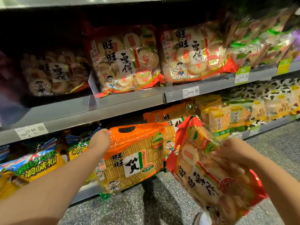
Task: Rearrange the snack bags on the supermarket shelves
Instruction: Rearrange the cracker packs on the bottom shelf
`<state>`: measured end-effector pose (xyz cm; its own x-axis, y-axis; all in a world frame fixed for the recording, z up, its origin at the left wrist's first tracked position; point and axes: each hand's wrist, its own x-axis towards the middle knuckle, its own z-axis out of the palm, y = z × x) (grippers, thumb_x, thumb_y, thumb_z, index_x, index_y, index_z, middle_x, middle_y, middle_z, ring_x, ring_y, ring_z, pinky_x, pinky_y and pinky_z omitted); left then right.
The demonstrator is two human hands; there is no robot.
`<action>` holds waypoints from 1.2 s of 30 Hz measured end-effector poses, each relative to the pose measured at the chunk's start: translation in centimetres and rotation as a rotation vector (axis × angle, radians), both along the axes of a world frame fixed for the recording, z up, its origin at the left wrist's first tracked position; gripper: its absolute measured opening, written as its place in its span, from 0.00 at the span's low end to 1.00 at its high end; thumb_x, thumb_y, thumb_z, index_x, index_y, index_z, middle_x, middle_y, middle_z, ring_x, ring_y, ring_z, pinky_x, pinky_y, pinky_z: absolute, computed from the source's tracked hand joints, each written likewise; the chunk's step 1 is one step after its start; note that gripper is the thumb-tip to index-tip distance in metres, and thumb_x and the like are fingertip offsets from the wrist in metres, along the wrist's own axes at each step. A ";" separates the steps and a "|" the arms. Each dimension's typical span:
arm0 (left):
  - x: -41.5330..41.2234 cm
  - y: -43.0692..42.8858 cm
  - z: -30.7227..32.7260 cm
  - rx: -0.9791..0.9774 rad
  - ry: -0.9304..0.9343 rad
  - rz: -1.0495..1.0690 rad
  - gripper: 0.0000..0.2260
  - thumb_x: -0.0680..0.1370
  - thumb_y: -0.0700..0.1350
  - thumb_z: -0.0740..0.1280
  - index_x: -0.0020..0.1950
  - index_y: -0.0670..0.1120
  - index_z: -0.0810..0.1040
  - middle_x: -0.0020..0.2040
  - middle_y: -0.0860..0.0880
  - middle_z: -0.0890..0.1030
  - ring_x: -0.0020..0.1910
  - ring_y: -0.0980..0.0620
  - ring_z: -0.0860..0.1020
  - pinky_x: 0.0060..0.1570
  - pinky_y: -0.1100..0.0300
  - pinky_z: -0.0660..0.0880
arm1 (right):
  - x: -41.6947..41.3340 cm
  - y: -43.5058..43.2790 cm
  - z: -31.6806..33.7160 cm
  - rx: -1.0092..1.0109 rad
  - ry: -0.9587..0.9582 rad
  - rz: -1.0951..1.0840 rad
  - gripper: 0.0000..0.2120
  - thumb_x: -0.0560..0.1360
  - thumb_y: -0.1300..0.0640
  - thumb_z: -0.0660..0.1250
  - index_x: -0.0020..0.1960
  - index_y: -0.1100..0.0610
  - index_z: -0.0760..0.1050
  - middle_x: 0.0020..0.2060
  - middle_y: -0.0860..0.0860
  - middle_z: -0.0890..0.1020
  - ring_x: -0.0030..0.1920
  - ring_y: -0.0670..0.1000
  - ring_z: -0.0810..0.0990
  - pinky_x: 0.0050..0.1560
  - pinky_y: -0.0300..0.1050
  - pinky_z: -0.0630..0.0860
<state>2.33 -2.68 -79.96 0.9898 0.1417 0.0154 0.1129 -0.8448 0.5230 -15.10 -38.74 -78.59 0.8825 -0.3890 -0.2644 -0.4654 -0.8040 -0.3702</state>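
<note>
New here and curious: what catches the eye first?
Two big bags in hand: the left hand grips the corner of an orange cracker bag low at centre, and the right hand holds a red rice-cracker bag, blurred, lower right. On the upper shelf stand matching red bags, brightly lit.

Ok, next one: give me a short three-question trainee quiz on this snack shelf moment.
1. True or false: the left hand has its grip on the orange bag at a top corner.
2. Which bag does the right hand hold? A) red bag B) blue bag C) yellow bag
3. Fill in: the white price tag on the shelf edge reads ____.
Key: 1 true; 2 A; 3 19.90
</note>
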 end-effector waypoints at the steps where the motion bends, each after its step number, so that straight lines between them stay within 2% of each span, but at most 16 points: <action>1: 0.3 -0.1 0.0 0.006 -0.016 0.010 0.12 0.82 0.42 0.56 0.54 0.38 0.76 0.57 0.38 0.78 0.58 0.38 0.75 0.55 0.47 0.71 | 0.2 0.0 0.0 -0.021 0.010 0.015 0.17 0.73 0.47 0.70 0.31 0.52 0.69 0.31 0.48 0.75 0.33 0.45 0.72 0.33 0.40 0.66; 3: 1.0 0.1 -0.2 -0.045 -0.029 0.015 0.11 0.81 0.44 0.57 0.51 0.40 0.77 0.53 0.36 0.78 0.55 0.37 0.75 0.54 0.48 0.71 | 0.5 -0.1 0.1 -0.059 0.028 0.032 0.16 0.73 0.46 0.69 0.32 0.53 0.70 0.32 0.48 0.76 0.34 0.45 0.72 0.34 0.40 0.67; 9: 1.8 -0.2 -0.6 -0.168 -0.104 0.026 0.12 0.80 0.44 0.58 0.53 0.38 0.77 0.52 0.36 0.78 0.55 0.37 0.74 0.51 0.51 0.69 | 0.9 -0.4 -0.2 -0.078 0.037 0.034 0.16 0.73 0.47 0.69 0.32 0.53 0.71 0.32 0.48 0.77 0.35 0.46 0.74 0.33 0.41 0.67; 13: 2.4 -0.4 -0.9 -0.237 -0.177 0.004 0.11 0.80 0.45 0.59 0.43 0.41 0.75 0.40 0.38 0.76 0.47 0.38 0.75 0.42 0.52 0.66 | 0.7 -0.1 0.1 -0.077 0.060 0.029 0.14 0.73 0.46 0.69 0.33 0.48 0.70 0.32 0.45 0.75 0.34 0.42 0.72 0.30 0.36 0.66; 16: 2.7 -0.3 -1.0 -0.271 -0.233 0.049 0.11 0.80 0.46 0.59 0.44 0.41 0.76 0.38 0.42 0.75 0.44 0.42 0.74 0.40 0.54 0.63 | 0.5 0.0 0.2 -0.075 0.083 0.022 0.10 0.73 0.45 0.69 0.38 0.50 0.76 0.35 0.47 0.79 0.35 0.43 0.75 0.31 0.35 0.68; 18: 2.8 -0.4 -1.1 -0.286 -0.261 0.057 0.11 0.80 0.46 0.59 0.42 0.42 0.74 0.37 0.42 0.74 0.42 0.42 0.73 0.39 0.54 0.62 | 0.5 0.1 0.2 -0.081 0.102 0.025 0.12 0.73 0.44 0.68 0.44 0.53 0.79 0.39 0.49 0.82 0.35 0.44 0.76 0.32 0.36 0.69; 20: 3.0 -0.6 -1.3 -0.257 -0.283 0.027 0.11 0.80 0.45 0.58 0.43 0.41 0.75 0.38 0.42 0.75 0.43 0.41 0.74 0.40 0.53 0.64 | 0.6 0.3 0.3 -0.085 0.129 0.040 0.14 0.73 0.44 0.68 0.45 0.55 0.80 0.41 0.51 0.82 0.35 0.45 0.76 0.31 0.36 0.68; 22: 3.2 -1.0 -1.7 -0.201 -0.298 -0.015 0.10 0.81 0.44 0.57 0.49 0.41 0.76 0.41 0.42 0.76 0.45 0.40 0.75 0.44 0.50 0.70 | 0.9 0.4 0.2 -0.090 0.148 0.054 0.14 0.74 0.44 0.67 0.41 0.55 0.78 0.39 0.50 0.81 0.33 0.45 0.75 0.30 0.36 0.67; 24: 3.3 -1.2 -2.1 -0.186 -0.289 -0.029 0.10 0.81 0.41 0.55 0.57 0.45 0.74 0.46 0.42 0.75 0.45 0.39 0.75 0.47 0.45 0.74 | 1.2 0.5 -0.1 -0.095 0.153 0.058 0.15 0.75 0.44 0.67 0.36 0.52 0.74 0.36 0.49 0.79 0.32 0.44 0.73 0.30 0.36 0.68; 28: 3.5 -0.5 -2.9 -0.154 -0.258 -0.109 0.17 0.80 0.34 0.52 0.61 0.51 0.70 0.49 0.41 0.73 0.43 0.39 0.74 0.37 0.50 0.70 | 1.7 0.4 -0.6 -0.114 0.142 0.062 0.16 0.75 0.42 0.66 0.34 0.51 0.71 0.35 0.49 0.77 0.32 0.45 0.73 0.30 0.37 0.67; 31: 4.0 -0.4 -2.9 -0.159 -0.258 -0.175 0.18 0.79 0.33 0.51 0.61 0.50 0.71 0.52 0.41 0.73 0.43 0.40 0.74 0.35 0.53 0.68 | 1.9 0.7 -0.6 -0.123 0.139 0.058 0.16 0.75 0.42 0.66 0.34 0.51 0.71 0.33 0.47 0.76 0.32 0.44 0.72 0.29 0.36 0.66; 34: 4.1 -0.9 -3.3 -0.162 -0.299 -0.187 0.18 0.78 0.32 0.52 0.60 0.48 0.73 0.54 0.41 0.74 0.50 0.41 0.73 0.44 0.53 0.70 | 2.1 1.2 -0.9 -0.102 0.145 0.044 0.16 0.74 0.43 0.67 0.36 0.54 0.73 0.34 0.49 0.76 0.32 0.45 0.71 0.29 0.38 0.65; 36: 3.8 -1.2 -3.5 -0.230 -0.339 -0.140 0.19 0.78 0.32 0.52 0.60 0.47 0.76 0.54 0.42 0.75 0.53 0.41 0.73 0.52 0.49 0.72 | 2.4 1.5 -1.5 -0.082 0.177 0.039 0.15 0.75 0.44 0.67 0.41 0.56 0.75 0.37 0.51 0.78 0.35 0.48 0.73 0.30 0.38 0.65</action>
